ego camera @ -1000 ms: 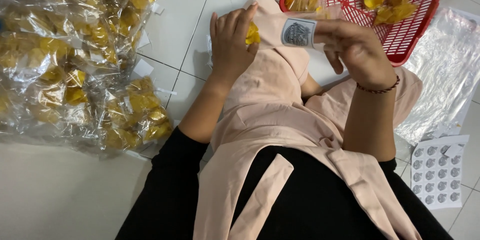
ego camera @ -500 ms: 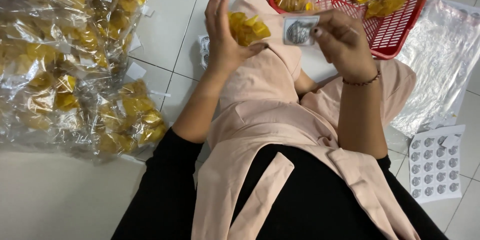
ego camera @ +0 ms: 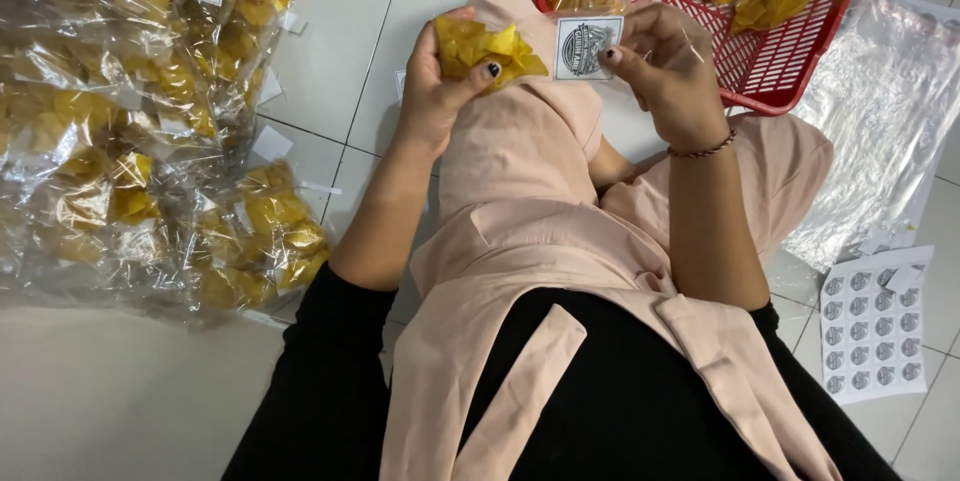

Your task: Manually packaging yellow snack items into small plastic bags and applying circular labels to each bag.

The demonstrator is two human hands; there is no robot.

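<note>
Chip bag (clear) in left hand; right hand pinching label.

Red basket cut off at top edge; sticker sheet designs too small.

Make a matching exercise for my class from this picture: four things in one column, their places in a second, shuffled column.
Things:
1. red basket
2. sticker sheet
3. pile of filled bags
4. chips bag

Places:
A. in the left hand
B. on the floor, far left
C. top right
D. bottom right, on the floor

Pairs: 1-C, 2-D, 3-B, 4-A
</note>
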